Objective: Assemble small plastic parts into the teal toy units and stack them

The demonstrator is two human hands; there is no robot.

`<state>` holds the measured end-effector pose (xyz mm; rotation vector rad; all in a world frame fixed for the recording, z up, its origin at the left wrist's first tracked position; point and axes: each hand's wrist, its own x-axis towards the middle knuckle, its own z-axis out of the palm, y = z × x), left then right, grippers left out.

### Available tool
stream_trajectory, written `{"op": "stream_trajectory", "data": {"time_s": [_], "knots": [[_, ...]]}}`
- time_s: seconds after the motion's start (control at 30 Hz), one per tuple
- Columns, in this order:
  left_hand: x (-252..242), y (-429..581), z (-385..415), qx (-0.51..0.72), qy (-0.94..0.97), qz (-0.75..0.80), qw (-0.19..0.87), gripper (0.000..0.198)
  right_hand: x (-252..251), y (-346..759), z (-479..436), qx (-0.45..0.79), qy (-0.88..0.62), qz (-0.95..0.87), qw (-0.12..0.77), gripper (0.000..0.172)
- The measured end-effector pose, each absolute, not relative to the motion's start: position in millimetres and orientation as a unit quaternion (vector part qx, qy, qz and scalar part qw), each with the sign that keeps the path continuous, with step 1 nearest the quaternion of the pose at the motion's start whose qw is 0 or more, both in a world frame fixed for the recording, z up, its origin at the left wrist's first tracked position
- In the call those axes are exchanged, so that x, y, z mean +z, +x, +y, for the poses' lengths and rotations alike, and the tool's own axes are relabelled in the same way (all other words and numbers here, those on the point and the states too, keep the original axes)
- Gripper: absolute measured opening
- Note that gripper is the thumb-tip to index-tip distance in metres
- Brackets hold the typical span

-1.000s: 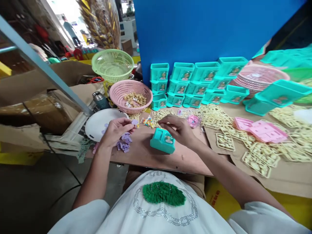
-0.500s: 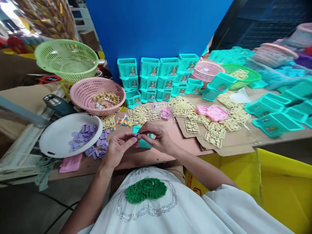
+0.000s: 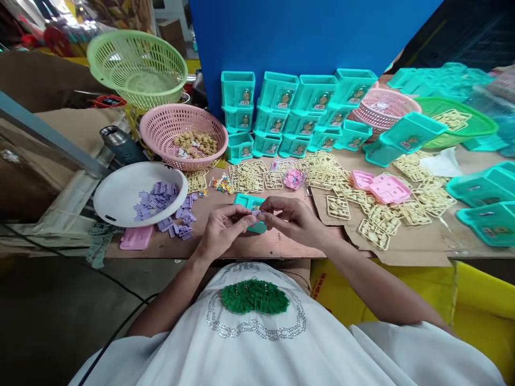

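Between the fingertips of my left hand (image 3: 227, 228) and my right hand (image 3: 292, 219) is a small purple plastic piece (image 3: 256, 213), pinched from both sides. Its exact shape is mostly covered by the fingers. Directly beneath the hands lies a turquoise plastic part (image 3: 246, 201) on the table, partly hidden by them. Similar purple pieces (image 3: 156, 198) fill part of a white bowl (image 3: 116, 187) on the left, and more purple pieces (image 3: 179, 220) lie loose beside it. Small colourful beads (image 3: 222, 184) sit beyond my left hand, near a bag of pink parts (image 3: 294, 178).
Stacked turquoise boxes (image 3: 277, 115) stand at the back against a blue panel (image 3: 298, 32). A pink basket (image 3: 155, 126) with tan pieces and a green basket (image 3: 137, 69) are at left. Cream part frames (image 3: 374, 233) and pink trays (image 3: 389, 188) lie at right; a flask (image 3: 118, 145) stands far left.
The view has shifted, so the table appears further left-to-right displaced and slightly higher. Both hands stay together over the turquoise part, still pinching the purple piece.
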<state>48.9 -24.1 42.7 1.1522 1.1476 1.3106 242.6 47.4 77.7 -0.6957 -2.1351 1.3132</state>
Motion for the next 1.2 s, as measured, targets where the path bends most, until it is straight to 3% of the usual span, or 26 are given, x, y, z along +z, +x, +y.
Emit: {"op": "stream_trajectory", "data": {"time_s": [0.07, 0.2, 0.4, 0.57, 0.77, 1.2], "knots": [[32.6, 39.2, -17.5, 0.534, 0.556, 0.474, 0.425, 0.035, 80.8, 242.6, 53.5, 0.481, -0.274, -0.796, 0.244, 0.039], [4.0, 21.0, 2.9, 0.442, 0.668, 0.489, 0.346, 0.087, 84.3, 248.8, 63.5, 0.448, -0.300, -0.811, 0.230, 0.043], [-32.1, 40.6, 0.7, 0.421, 0.683, 0.538, 0.259, 0.102, 91.6, 257.1, 67.8, 0.327, -0.309, -0.864, 0.227, 0.035], [-47.8, 64.1, -13.2, 0.452, 0.634, 0.563, 0.278, 0.093, 83.4, 253.3, 69.4, 0.341, -0.325, -0.866, 0.169, 0.026], [-54.9, 80.4, -10.5, 0.474, 0.608, 0.595, 0.227, 0.083, 65.6, 239.7, 67.5, 0.276, -0.347, -0.888, 0.120, 0.016], [-60.6, 84.9, -9.2, 0.468, 0.618, 0.606, 0.180, 0.081, 55.7, 214.9, 69.9, 0.178, -0.418, -0.891, 0.010, 0.013]]}}
